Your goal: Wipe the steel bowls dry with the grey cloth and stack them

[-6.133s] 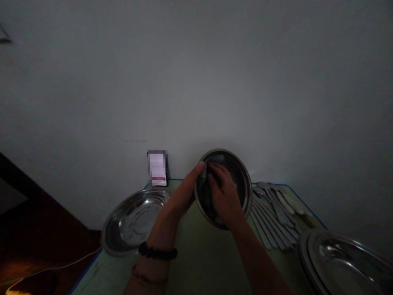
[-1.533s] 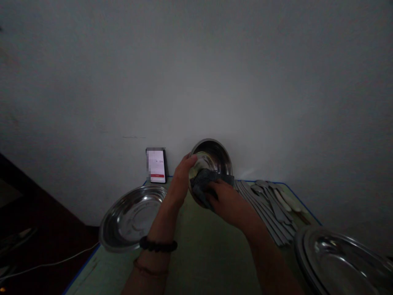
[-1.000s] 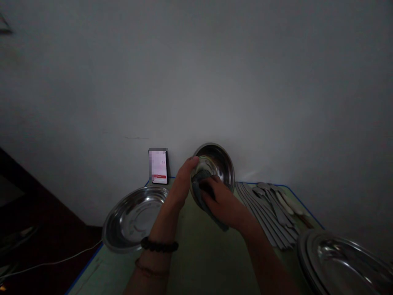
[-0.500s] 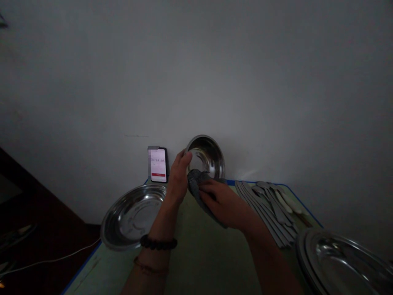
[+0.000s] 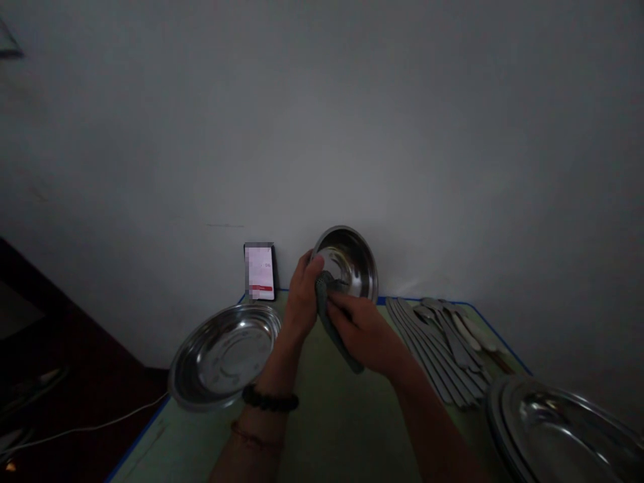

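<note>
A shiny steel bowl (image 5: 363,263) is held tilted above the table's far edge, its inside turned toward me. My left hand (image 5: 303,295) is closed on the bowl's left rim, thumb over the edge. My right hand (image 5: 363,329) grips a grey-green cloth (image 5: 334,333) and presses it at the near side of the bowl. The right fingertips are partly hidden in the cloth and bowl. One end of the cloth hangs down below the right hand.
A wide steel basin (image 5: 201,362) sits left on the green table (image 5: 342,429). A phone (image 5: 260,272) leans on the wall (image 5: 322,134). Right of my hands lie several pieces of cutlery (image 5: 433,349), with stacked steel plates (image 5: 558,429) nearer. A white cable (image 5: 100,422) runs at lower left.
Both hands and the bowl have shifted slightly right in view. The right hand with the cloth has moved inward over the bowl's near rim, and the cloth looks more bunched.
</note>
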A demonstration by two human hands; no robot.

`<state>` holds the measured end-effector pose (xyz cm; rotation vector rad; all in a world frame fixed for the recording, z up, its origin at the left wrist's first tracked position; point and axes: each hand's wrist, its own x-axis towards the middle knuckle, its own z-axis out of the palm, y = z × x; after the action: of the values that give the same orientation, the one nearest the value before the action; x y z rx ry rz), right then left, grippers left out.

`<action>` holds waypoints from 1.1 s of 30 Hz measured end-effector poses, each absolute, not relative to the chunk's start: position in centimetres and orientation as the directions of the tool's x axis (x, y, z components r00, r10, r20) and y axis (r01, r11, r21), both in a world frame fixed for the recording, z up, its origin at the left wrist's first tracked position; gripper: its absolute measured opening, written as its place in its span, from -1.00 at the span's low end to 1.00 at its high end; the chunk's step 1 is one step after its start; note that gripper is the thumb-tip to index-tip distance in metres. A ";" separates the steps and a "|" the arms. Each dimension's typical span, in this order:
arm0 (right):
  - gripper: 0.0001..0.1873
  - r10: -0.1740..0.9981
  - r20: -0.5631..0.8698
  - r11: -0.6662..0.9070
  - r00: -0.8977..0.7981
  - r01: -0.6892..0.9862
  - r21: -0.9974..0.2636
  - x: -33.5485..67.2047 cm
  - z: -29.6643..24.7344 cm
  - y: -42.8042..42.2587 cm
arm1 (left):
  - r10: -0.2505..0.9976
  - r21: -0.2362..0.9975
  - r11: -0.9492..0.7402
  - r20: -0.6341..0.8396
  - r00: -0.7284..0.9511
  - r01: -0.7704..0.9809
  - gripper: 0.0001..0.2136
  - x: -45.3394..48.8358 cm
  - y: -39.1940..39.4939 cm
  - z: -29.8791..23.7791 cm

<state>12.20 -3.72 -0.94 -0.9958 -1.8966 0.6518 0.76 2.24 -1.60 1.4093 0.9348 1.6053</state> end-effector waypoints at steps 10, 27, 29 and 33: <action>-0.69 0.909 0.232 0.413 -0.345 0.685 -0.600 13.7 -1.3 -3.9 | 0.854 0.856 -0.515 0.507 -0.113 -0.051 -0.59 0.7 1.9 -1.4; -0.51 0.893 0.447 0.440 -0.048 0.292 -0.849 13.5 -1.7 -2.6 | 0.957 0.897 0.000 0.128 0.261 -0.441 -0.64 2.5 0.5 -0.8; -0.56 0.879 0.442 0.476 -0.179 0.278 -0.834 13.4 -1.4 -3.0 | 0.976 0.894 -0.019 0.115 0.187 -0.447 -0.67 2.6 0.7 -0.8; -0.63 0.847 0.407 0.505 -0.342 0.278 -0.817 13.4 -1.1 -3.4 | 0.993 0.903 -0.118 0.115 -0.032 -0.412 -0.72 1.9 1.6 -1.1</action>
<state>13.36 -3.36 -1.09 -0.9325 -1.8693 0.8160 1.93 1.63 -1.10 0.9667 0.8332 1.4720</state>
